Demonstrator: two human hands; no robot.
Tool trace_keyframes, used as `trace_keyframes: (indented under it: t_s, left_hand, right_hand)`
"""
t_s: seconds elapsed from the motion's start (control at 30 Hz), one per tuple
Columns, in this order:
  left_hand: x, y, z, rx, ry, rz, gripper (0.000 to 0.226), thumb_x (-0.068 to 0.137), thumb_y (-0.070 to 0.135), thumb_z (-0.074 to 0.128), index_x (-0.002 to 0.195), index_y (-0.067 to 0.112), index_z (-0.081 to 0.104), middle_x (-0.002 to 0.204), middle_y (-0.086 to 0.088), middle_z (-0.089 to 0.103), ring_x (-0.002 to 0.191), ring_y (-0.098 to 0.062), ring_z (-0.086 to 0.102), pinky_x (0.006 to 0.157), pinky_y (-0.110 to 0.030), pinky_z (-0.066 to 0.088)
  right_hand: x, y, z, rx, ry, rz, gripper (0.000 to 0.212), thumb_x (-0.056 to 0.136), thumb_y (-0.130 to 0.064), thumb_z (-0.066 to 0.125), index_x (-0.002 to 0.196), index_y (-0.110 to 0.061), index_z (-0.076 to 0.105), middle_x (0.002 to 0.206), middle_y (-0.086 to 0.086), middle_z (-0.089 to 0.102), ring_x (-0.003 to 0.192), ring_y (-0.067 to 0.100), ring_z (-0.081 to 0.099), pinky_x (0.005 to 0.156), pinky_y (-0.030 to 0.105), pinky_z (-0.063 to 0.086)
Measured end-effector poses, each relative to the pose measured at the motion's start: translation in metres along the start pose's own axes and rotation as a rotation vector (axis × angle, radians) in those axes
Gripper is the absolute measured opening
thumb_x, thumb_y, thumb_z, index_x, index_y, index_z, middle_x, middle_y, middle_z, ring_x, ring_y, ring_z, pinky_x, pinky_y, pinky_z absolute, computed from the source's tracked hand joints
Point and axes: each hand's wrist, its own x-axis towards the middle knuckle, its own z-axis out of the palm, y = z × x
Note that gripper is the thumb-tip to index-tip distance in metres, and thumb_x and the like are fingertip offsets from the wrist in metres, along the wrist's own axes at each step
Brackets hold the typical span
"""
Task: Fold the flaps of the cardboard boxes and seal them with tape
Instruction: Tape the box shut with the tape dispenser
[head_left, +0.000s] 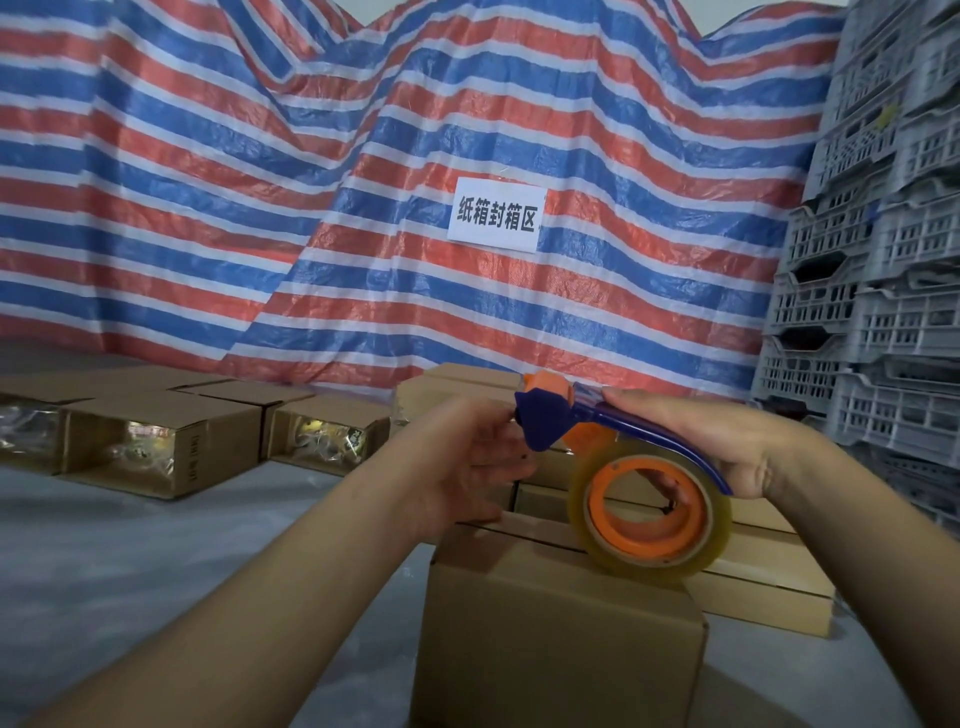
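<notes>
A closed cardboard box stands in front of me with its top flaps folded down. Above it my right hand grips the blue handle of a tape dispenser that carries a clear roll on an orange core. The roll's lower edge sits at the box top. My left hand pinches the tape end at the dispenser's blue and orange head. More closed boxes lie right behind the first one.
Open boxes with wrapped goods inside stand in a row on the grey floor at the left. A striped red, white and blue tarp with a paper sign hangs behind. Stacked grey plastic crates tower at the right.
</notes>
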Motion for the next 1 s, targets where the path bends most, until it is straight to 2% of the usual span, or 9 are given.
trace_keyframes:
  t_s: [0.13, 0.33, 0.43, 0.5, 0.6, 0.67, 0.73, 0.9, 1.0]
  left_hand:
    - [0.002, -0.014, -0.003, -0.014, 0.056, 0.028, 0.02, 0.097, 0.016, 0.054, 0.079, 0.011, 0.061, 0.075, -0.002, 0.067, 0.083, -0.018, 0.065, 0.09, -0.046, 0.045]
    - [0.009, -0.026, -0.007, -0.029, 0.092, 0.057, 0.023, 0.099, 0.01, 0.049, 0.078, 0.01, 0.055, 0.063, -0.002, 0.054, 0.061, -0.013, 0.055, 0.086, -0.041, 0.055]
    - [0.011, -0.031, -0.007, -0.074, 0.101, 0.07, 0.027, 0.1, 0.008, 0.047, 0.074, 0.008, 0.053, 0.061, -0.004, 0.051, 0.055, -0.013, 0.054, 0.079, -0.039, 0.059]
    - [0.013, -0.032, -0.008, -0.124, 0.113, 0.066, 0.025, 0.099, 0.005, 0.046, 0.074, 0.008, 0.052, 0.06, -0.004, 0.051, 0.055, -0.013, 0.052, 0.074, -0.039, 0.062]
    - [0.012, -0.036, -0.013, -0.305, 0.143, 0.054, 0.026, 0.099, 0.003, 0.043, 0.074, 0.007, 0.048, 0.061, -0.005, 0.046, 0.059, -0.015, 0.048, 0.066, -0.04, 0.062]
    - [0.011, -0.036, -0.016, -0.387, 0.109, 0.061, 0.025, 0.098, 0.002, 0.043, 0.074, 0.008, 0.048, 0.062, -0.006, 0.045, 0.06, -0.015, 0.048, 0.065, -0.04, 0.062]
    - [0.01, -0.037, -0.019, -0.409, 0.084, 0.071, 0.028, 0.098, 0.004, 0.045, 0.07, 0.009, 0.047, 0.062, -0.007, 0.044, 0.061, -0.016, 0.048, 0.064, -0.038, 0.062]
    - [0.006, -0.036, -0.029, -0.445, 0.083, 0.098, 0.023, 0.095, 0.015, 0.06, 0.075, 0.009, 0.05, 0.062, -0.006, 0.046, 0.063, -0.017, 0.051, 0.063, -0.034, 0.061]
    - [0.007, -0.04, -0.027, -0.456, 0.133, 0.129, 0.02, 0.094, 0.011, 0.06, 0.077, 0.007, 0.05, 0.062, -0.006, 0.045, 0.063, -0.016, 0.05, 0.06, -0.033, 0.06]
  right_hand:
    - [-0.001, -0.005, 0.001, -0.018, 0.008, 0.054, 0.068, 0.056, -0.063, 0.082, 0.097, -0.009, 0.074, 0.071, 0.008, 0.069, 0.052, 0.015, 0.064, 0.049, 0.023, 0.053]
    - [-0.008, -0.017, -0.002, -0.113, -0.025, 0.169, 0.074, 0.067, -0.057, 0.074, 0.12, -0.007, 0.059, 0.075, 0.006, 0.071, 0.056, 0.014, 0.066, 0.051, 0.025, 0.054]
    - [-0.013, -0.013, -0.008, -0.104, 0.017, 0.189, 0.073, 0.072, -0.056, 0.075, 0.124, -0.007, 0.058, 0.085, 0.011, 0.072, 0.067, 0.019, 0.068, 0.065, 0.032, 0.056]
    - [-0.018, -0.013, -0.014, -0.087, -0.008, 0.221, 0.071, 0.076, -0.054, 0.073, 0.123, -0.004, 0.057, 0.083, 0.013, 0.072, 0.065, 0.02, 0.069, 0.061, 0.032, 0.059]
    - [-0.028, -0.012, -0.024, -0.088, -0.064, 0.307, 0.084, 0.068, -0.054, 0.084, 0.124, 0.001, 0.054, 0.068, 0.012, 0.069, 0.05, 0.019, 0.066, 0.046, 0.026, 0.054]
    - [-0.03, -0.006, -0.029, -0.095, -0.079, 0.324, 0.101, 0.057, -0.052, 0.092, 0.134, -0.002, 0.052, 0.071, 0.013, 0.067, 0.053, 0.021, 0.065, 0.05, 0.029, 0.055]
    - [-0.029, 0.0, -0.031, -0.061, -0.097, 0.31, 0.104, 0.057, -0.05, 0.094, 0.139, -0.005, 0.049, 0.073, 0.013, 0.067, 0.057, 0.022, 0.065, 0.055, 0.032, 0.056]
    - [-0.025, -0.014, -0.023, -0.174, -0.158, 0.307, 0.09, 0.062, -0.056, 0.089, 0.131, -0.011, 0.052, 0.077, 0.009, 0.069, 0.06, 0.019, 0.066, 0.057, 0.028, 0.056]
    - [-0.02, -0.03, -0.016, -0.294, -0.158, 0.324, 0.065, 0.076, -0.056, 0.075, 0.115, -0.008, 0.056, 0.072, 0.005, 0.068, 0.056, 0.014, 0.064, 0.052, 0.024, 0.053]
